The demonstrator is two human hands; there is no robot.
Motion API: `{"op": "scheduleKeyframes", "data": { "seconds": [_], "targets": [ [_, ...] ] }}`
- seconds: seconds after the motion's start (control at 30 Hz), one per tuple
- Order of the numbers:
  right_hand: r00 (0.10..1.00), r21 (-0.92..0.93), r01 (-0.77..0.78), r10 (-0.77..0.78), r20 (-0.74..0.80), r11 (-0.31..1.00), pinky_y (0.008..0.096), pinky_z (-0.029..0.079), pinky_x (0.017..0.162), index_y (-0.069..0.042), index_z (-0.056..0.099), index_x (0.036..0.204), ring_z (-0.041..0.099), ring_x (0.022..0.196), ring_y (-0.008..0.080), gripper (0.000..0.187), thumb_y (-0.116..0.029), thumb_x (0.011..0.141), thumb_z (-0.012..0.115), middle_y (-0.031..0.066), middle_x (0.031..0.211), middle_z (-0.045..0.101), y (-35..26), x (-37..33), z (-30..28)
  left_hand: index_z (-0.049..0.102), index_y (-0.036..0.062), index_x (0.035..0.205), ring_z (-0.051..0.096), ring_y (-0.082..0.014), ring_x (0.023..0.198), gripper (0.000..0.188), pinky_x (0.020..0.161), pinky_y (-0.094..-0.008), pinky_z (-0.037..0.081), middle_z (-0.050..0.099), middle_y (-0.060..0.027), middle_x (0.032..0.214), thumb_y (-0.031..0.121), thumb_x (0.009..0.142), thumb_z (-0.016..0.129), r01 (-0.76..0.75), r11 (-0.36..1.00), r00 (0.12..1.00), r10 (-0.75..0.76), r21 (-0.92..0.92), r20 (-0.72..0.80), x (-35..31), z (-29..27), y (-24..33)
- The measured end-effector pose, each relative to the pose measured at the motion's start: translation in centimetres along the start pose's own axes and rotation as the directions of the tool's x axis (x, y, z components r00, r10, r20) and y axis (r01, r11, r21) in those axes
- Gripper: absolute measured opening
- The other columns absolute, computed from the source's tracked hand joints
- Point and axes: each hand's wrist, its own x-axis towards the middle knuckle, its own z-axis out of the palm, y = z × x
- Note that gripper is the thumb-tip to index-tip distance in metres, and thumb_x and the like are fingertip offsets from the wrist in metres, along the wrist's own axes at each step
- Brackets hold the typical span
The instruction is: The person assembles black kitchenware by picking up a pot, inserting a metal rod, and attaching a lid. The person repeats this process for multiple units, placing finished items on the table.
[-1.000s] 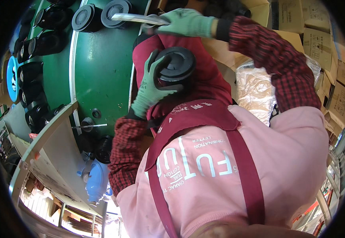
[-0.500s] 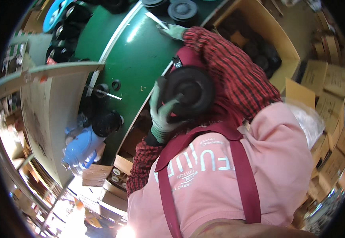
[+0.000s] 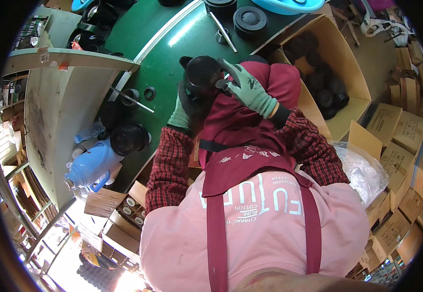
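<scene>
Over my lap, at the edge of the green table, I hold a round black part (image 3: 203, 71), its smooth curved side turned up. My left hand (image 3: 184, 108), in a pale green glove with dark fingers, is closed around its left side and underside. At its right side, my right hand (image 3: 250, 91), gloved alike, has its fingers bent against the part; whether a small thing is pinched there I cannot make out. Beyond my hands, a metal rod (image 3: 224, 33) leans in a small round holder (image 3: 221, 36). Beside it are ringed black round parts (image 3: 250, 22).
To the right stands an open cardboard box (image 3: 359, 100) with many black parts inside. A black ring (image 3: 149, 93) and another metal rod (image 3: 132, 100) are on the table at left, by an upright board (image 3: 70, 112). A blue jug (image 3: 92, 165) and stacked cartons (image 3: 401, 126) flank me.
My right hand has come back from the rod at the table's far side to the black part. The rod now rests in its holder. The black part has moved up-left and been tipped over.
</scene>
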Motion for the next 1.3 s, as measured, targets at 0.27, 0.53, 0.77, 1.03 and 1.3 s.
{"op": "scheduleKeyframes", "data": {
  "seconds": [0.27, 0.53, 0.77, 1.03, 1.3],
  "targets": [
    [0.988, -0.047, -0.093, 0.086, -0.132, 0.994, 0.0467, 0.048, 0.102, -0.01, 0.034, 0.157, 0.054, 0.124, 0.0436, 0.07, -0.02, 0.095, 0.063, 0.0254, 0.138, 0.051, 1.8, -0.7, 3.4, 0.037, 0.0021, 0.152, 0.046, -0.0288, 0.136, 0.08, 0.106, -0.0411, 0.047, 0.043, -0.0177, 0.147, 0.016, 0.086, 0.082, 0.156, 0.92, 0.935, -0.02, 0.36, -0.355, -1.1, -0.5, 1.0],
    [0.99, 0.206, -0.11, 0.09, 0.106, 0.972, 0.041, 0.047, 0.103, -0.004, 0.051, 0.145, 0.058, 0.123, 0.0354, 0.046, -0.016, 0.101, 0.059, 0.0195, 0.132, 0.06, 0.4, -0.8, -0.8, 0.054, 0.0012, 0.136, 0.053, -0.0394, 0.119, 0.097, 0.101, -0.0475, 0.047, 0.047, -0.0214, 0.126, 0.05, 0.062, 0.093, 0.103, 0.582, 0.991, 0.006, 0.807, -0.131, 7.2, -3.6, 3.9],
    [0.916, -0.232, -0.24, 0.14, -0.375, 0.943, 0.043, 0.049, 0.099, -0.007, 0.066, 0.127, 0.062, 0.113, 0.0362, 0.034, -0.011, 0.093, 0.062, 0.0152, 0.121, 0.066, 3.6, -6.3, -5.9, 0.069, -0.0006, 0.117, 0.058, -0.0365, 0.116, 0.072, 0.1, -0.0434, 0.049, 0.055, -0.0236, 0.124, 0.048, 0.07, 0.091, 0.339, 0.621, 0.882, 0.05, 0.706, -0.468, 20.6, -17.2, 0.7],
    [0.926, -0.633, -0.252, -0.008, -0.378, 0.732, 0.0442, 0.047, 0.094, -0.017, 0.069, 0.123, 0.061, 0.108, 0.0305, 0.04, -0.013, 0.084, 0.067, 0.0069, 0.118, 0.066, 9.2, -8.1, -5.0, 0.061, 0.0102, 0.138, 0.058, -0.0387, 0.116, 0.092, 0.101, -0.0447, 0.051, 0.049, -0.0227, 0.131, 0.054, 0.063, 0.093, 0.293, 0.334, 0.859, 0.32, 0.896, -0.4, 34.6, -24.8, -5.1],
    [0.923, -0.592, -0.301, 0.071, -0.379, 0.748, 0.0446, 0.046, 0.091, -0.019, 0.07, 0.12, 0.061, 0.107, 0.0296, 0.038, -0.014, 0.082, 0.066, 0.005, 0.12, 0.067, 9.7, -8.4, -4.8, 0.038, 0.0065, 0.151, 0.047, -0.0388, 0.132, 0.104, 0.1, -0.0707, 0.039, 0.047, -0.018, 0.141, 0.069, 0.075, 0.073, 0.705, -0.402, 0.708, 0.354, 0.584, -0.611, 29.5, -29.6, -5.4]
  ]
}}
